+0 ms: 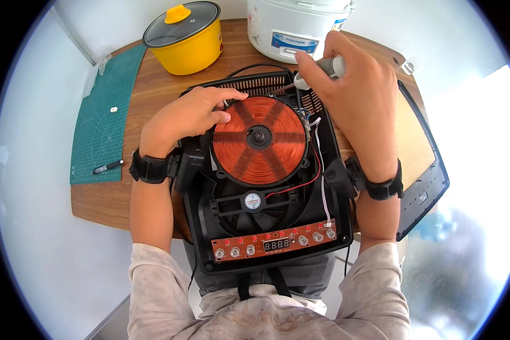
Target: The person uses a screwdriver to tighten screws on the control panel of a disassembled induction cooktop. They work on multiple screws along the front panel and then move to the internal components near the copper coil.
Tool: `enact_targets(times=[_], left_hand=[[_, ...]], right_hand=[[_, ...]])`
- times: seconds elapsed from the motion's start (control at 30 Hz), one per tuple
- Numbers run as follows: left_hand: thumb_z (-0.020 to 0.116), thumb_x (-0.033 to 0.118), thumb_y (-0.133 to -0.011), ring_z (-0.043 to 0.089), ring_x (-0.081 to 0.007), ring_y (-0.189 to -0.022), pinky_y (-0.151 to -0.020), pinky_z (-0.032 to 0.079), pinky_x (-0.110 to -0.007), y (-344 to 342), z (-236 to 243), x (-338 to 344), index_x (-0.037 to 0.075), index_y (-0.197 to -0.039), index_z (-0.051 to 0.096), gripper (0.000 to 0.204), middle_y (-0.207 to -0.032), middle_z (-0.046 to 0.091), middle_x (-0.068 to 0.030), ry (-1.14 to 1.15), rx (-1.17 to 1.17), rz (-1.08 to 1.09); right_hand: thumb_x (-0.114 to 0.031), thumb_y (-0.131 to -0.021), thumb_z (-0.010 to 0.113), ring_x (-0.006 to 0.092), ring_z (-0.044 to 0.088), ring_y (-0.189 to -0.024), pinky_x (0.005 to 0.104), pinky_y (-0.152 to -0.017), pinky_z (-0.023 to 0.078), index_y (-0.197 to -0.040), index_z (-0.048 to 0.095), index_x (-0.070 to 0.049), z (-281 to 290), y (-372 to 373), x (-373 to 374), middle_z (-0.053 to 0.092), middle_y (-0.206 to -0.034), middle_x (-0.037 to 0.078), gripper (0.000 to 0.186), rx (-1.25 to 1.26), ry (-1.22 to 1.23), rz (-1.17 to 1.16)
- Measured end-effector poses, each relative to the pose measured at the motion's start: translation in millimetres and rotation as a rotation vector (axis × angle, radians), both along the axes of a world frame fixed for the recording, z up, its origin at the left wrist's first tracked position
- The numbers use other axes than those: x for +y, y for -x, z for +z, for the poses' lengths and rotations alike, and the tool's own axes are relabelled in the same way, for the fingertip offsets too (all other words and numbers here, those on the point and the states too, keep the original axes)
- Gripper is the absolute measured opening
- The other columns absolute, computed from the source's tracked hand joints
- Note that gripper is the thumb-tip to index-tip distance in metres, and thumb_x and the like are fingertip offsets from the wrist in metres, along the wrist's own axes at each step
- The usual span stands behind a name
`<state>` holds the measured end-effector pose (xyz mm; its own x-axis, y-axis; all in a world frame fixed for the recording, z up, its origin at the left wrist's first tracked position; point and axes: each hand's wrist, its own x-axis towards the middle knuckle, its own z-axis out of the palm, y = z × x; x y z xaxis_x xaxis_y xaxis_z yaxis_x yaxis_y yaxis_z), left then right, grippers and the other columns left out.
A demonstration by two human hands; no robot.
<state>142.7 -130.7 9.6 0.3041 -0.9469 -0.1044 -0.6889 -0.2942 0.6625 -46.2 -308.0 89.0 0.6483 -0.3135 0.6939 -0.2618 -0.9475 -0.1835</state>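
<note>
An opened induction cooker (199, 241) lies in front of me, its black base exposing a round copper coil (283, 156), a black fan and a brown control board (255, 245). At the coil's upper left edge, my left hand (195, 110) grips the rim, with the index finger along the top edge and the thumb on the windings. My right hand (360, 79) is wrapped round the grey handle of a screwdriver (327, 68). Its shaft slants down left to the coil's far edge; the exact spot under the tip is too small to make out.
Behind the cooker stand a yellow pot (189, 51) with a glass lid and a white rice cooker (291, 28). A green cutting mat (102, 136) with a pen (107, 167) lies left. The cooker's top panel (416, 147) leans at the right table edge. Thin wires run beside the coil.
</note>
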Motion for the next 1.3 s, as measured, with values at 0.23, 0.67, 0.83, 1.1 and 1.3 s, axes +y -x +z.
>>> enact_targets(times=[0.23, 0.67, 0.83, 1.1, 1.3], left_hand=[[0.066, 0.005, -0.096, 0.055, -0.0135, -0.061, -0.055, 0.051, -0.030, 1, 0, 0, 0.022, -0.146, 0.058, 0.053, -0.093, 0.058, -0.0059, -0.002, 0.004, 0.004], [0.065, 0.005, -0.096, 0.055, -0.0131, -0.061, -0.055, 0.051, -0.029, 1, 1, 0, 0.022, -0.146, 0.058, 0.053, -0.094, 0.059, -0.0061, -0.014, -0.004, 0.001], [0.064, 0.004, -0.096, 0.055, -0.0128, -0.061, -0.055, 0.051, -0.029, 1, 2, 1, 0.022, -0.147, 0.058, 0.054, -0.094, 0.059, -0.0060, -0.005, -0.001, -0.003], [0.065, 0.005, -0.096, 0.055, -0.0128, -0.063, -0.055, 0.052, -0.029, 1, 0, 1, 0.023, -0.147, 0.058, 0.054, -0.095, 0.059, -0.0059, -0.002, -0.004, 0.005], [0.066, 0.005, -0.096, 0.055, -0.0132, -0.064, -0.056, 0.052, -0.029, 3, 1, 0, 0.023, -0.146, 0.058, 0.053, -0.095, 0.059, -0.0054, 0.004, -0.020, 0.003]], right_hand=[[-0.027, -0.087, 0.075, 0.0347, 0.065, -0.054, 0.0417, -0.051, 0.052, -0.089, 0.059, -0.006, 0, 3, -7, 0.059, -0.054, 0.012, 0.027, 0.029, -0.014, 0.104], [-0.016, -0.082, 0.077, 0.0394, 0.064, -0.061, 0.0438, -0.057, 0.051, -0.090, 0.054, -0.003, 5, 6, -11, 0.059, -0.060, 0.017, 0.028, 0.046, -0.076, 0.189], [-0.022, -0.084, 0.076, 0.0286, 0.063, -0.065, 0.0389, -0.065, 0.051, -0.096, 0.055, -0.004, 9, 9, -10, 0.064, -0.074, 0.014, 0.030, 0.119, -0.170, 0.137], [-0.017, -0.080, 0.076, 0.0268, 0.064, -0.066, 0.0375, -0.066, 0.052, -0.100, 0.051, -0.005, 12, 10, -4, 0.064, -0.075, 0.013, 0.034, 0.136, -0.248, 0.124], [-0.015, -0.080, 0.074, 0.0236, 0.063, -0.066, 0.0353, -0.066, 0.051, -0.102, 0.050, -0.006, 12, 10, -3, 0.063, -0.076, 0.012, 0.034, 0.118, -0.217, 0.140]])
